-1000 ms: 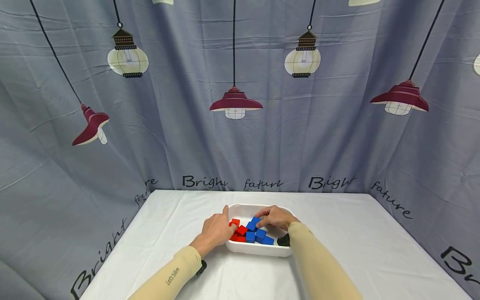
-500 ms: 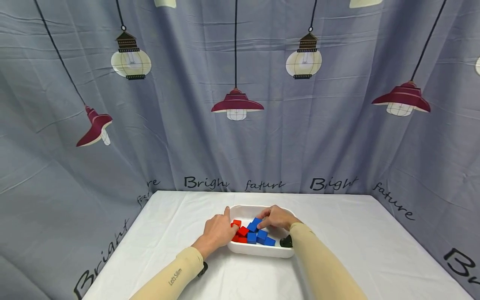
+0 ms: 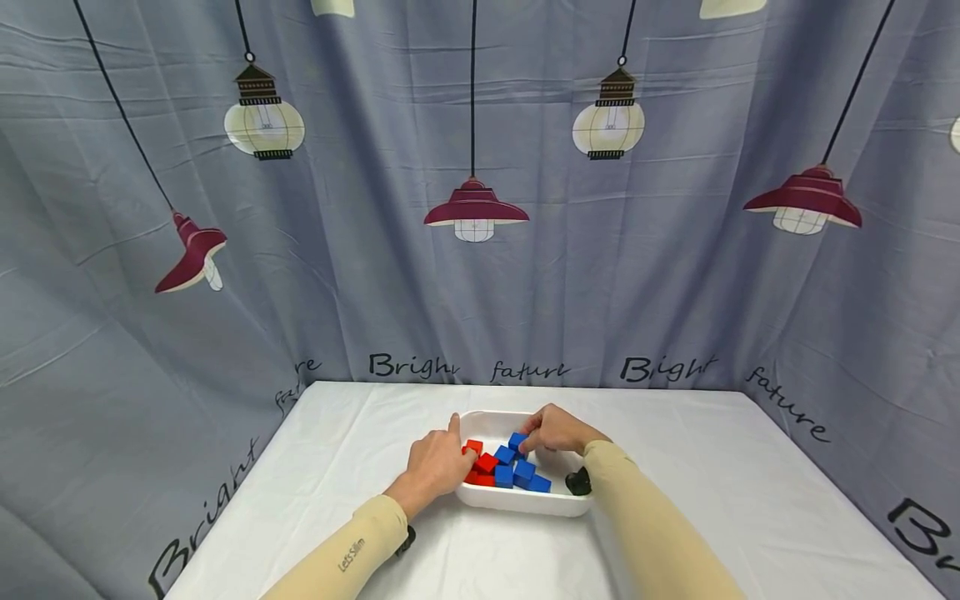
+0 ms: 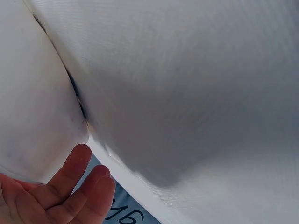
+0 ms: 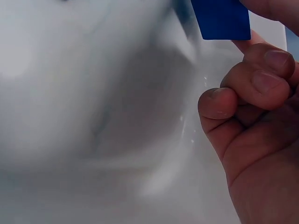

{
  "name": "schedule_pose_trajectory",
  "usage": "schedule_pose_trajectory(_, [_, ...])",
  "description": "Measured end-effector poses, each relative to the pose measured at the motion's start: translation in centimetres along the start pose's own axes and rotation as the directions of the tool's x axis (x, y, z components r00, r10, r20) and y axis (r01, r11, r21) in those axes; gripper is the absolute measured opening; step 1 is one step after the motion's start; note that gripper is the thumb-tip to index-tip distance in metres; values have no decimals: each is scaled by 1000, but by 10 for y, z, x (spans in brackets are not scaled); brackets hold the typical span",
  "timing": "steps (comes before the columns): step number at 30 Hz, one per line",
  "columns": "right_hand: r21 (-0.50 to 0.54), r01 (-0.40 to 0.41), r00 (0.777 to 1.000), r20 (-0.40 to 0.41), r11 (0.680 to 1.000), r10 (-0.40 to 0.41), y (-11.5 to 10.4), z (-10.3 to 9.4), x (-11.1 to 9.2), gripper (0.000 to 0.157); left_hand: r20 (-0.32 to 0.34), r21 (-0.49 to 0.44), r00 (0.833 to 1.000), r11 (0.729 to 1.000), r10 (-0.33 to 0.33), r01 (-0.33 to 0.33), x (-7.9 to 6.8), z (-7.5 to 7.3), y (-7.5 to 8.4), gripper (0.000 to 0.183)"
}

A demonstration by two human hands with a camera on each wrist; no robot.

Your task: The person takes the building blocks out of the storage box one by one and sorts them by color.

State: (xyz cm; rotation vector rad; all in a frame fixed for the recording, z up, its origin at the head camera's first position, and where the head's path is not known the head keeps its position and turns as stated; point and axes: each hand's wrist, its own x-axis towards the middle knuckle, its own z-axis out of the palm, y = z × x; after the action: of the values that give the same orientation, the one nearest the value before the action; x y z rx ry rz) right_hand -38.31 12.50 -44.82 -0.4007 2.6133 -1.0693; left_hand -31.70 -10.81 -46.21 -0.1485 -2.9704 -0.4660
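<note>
A white tray [image 3: 525, 500] holds several red cubes [image 3: 486, 463] on its left and several blue cubes [image 3: 504, 475] beside them. My left hand [image 3: 435, 462] grips the tray's left wall, thumb over the rim near the red cubes and index finger stretched along the far left corner. In the left wrist view, the fingers of the left hand [image 4: 77, 191] lie along the outside of the tray wall [image 4: 37, 116]. My right hand [image 3: 561, 431] reaches over the tray and pinches a blue cube [image 3: 517, 442] between thumb and index finger. The right wrist view shows this blue cube [image 5: 223, 21], with the other fingers curled below.
A black object [image 3: 578, 482] shows at the tray's right end, partly behind the right sleeve [image 3: 645, 517]. The tray stands on a white-covered table [image 3: 360, 467]. Behind hangs a grey-blue curtain [image 3: 540, 292] printed with lamps.
My right hand has moved slightly up and right, drawing the pinched blue cube away from the neighbouring blue one. The left hand stays at the tray's left side; the view shifted slightly.
</note>
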Motion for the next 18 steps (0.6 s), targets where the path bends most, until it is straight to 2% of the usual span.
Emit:
schedule_pose_trajectory(3, [-8, -11, 1000, 13, 1000, 11, -2, -4, -2, 21, -1, 5, 1000, 1000, 0, 0, 0, 0, 0, 74])
schedule_pose_trajectory(18, [-76, 31, 999, 40, 997, -28, -14, -28, -6, 20, 22, 12, 1000, 1000, -6, 6, 1, 4, -2, 76])
